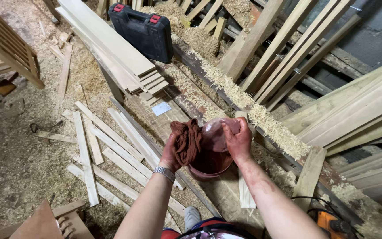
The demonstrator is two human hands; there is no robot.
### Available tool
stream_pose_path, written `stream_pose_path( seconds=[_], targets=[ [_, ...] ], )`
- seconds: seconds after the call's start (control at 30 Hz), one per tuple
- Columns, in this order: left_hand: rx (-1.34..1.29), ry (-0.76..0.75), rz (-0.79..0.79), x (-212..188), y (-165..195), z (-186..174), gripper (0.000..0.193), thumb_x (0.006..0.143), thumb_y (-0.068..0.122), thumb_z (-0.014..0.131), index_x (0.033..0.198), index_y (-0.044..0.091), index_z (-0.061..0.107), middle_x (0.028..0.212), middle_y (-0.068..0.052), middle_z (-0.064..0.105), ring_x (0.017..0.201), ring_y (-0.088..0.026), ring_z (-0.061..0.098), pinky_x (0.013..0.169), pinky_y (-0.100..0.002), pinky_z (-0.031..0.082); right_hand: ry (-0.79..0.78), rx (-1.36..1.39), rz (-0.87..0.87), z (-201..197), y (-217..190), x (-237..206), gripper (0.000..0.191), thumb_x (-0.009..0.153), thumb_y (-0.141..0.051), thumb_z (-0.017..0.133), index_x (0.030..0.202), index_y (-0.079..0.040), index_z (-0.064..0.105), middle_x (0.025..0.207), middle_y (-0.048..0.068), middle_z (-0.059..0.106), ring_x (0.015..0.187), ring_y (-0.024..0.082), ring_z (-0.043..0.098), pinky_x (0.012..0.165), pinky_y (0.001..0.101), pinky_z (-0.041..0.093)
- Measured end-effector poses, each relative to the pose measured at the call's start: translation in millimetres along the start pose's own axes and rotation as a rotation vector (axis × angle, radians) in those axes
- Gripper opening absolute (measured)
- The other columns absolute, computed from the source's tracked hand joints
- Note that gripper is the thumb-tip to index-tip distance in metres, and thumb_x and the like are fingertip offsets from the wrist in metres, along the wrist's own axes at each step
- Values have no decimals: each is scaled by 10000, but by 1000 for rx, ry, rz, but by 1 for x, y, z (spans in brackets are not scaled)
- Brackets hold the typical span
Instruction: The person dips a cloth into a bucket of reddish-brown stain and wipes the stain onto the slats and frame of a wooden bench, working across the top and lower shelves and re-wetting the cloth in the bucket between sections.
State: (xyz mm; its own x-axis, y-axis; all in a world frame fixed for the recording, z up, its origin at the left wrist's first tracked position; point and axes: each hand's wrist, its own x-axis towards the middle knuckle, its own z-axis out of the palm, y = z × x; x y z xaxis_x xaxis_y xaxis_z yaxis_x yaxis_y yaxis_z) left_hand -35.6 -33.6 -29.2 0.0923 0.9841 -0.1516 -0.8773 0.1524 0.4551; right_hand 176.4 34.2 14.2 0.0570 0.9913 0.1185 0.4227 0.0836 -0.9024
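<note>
My left hand (171,152), with a metal watch on its wrist, is closed around a dark red-brown rag (187,140) that hangs over a small stained bowl (210,166). My right hand (238,140), its fingers and forearm smeared red-brown, grips a clear plastic bottle (214,132) tipped over the bowl. Both hands are close together above a sawdust-covered workbench (186,95).
A black tool case (144,30) and a stack of planed boards (111,48) lie at the bench's far end. Loose wooden slats (107,146) litter the sawdust floor at left. Long boards (354,110) lean at right. An orange power tool (330,223) sits at bottom right.
</note>
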Motion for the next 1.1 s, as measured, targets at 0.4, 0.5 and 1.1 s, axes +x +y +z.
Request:
stream_pose_path(
  seconds=[0.4, 0.5, 1.1],
  targets=[
    [-120, -173, -232, 3, 8, -21, 625, 932, 361, 584, 1453, 24, 513, 1367, -182, 635, 1215, -323, 653, 1056, -448, 547, -122, 478, 809, -39, -14, 65, 444, 960, -442, 604, 1306, -166, 640, 1284, 106, 669, 1189, 302, 642, 1084, 591, 488],
    [-86, -109, -336, 10, 5, -21, 619, 936, 366, 589, 1444, 19, 513, 1356, -189, 640, 1189, -321, 669, 1046, -449, 564, -192, 619, 833, -44, 1, 80, 397, 933, -376, 670, 1270, -166, 655, 1222, 114, 731, 1107, 290, 693, 1061, 555, 521],
    [17, -55, -629, 52, -26, 13, 539, 956, 347, 627, 1350, -21, 628, 1227, -208, 720, 1045, -301, 733, 985, -405, 597, -211, 610, 992, -47, 50, 75, 405, 953, -343, 665, 1310, -155, 627, 1250, 174, 707, 995, 306, 731, 850, 601, 614]
  ],
)
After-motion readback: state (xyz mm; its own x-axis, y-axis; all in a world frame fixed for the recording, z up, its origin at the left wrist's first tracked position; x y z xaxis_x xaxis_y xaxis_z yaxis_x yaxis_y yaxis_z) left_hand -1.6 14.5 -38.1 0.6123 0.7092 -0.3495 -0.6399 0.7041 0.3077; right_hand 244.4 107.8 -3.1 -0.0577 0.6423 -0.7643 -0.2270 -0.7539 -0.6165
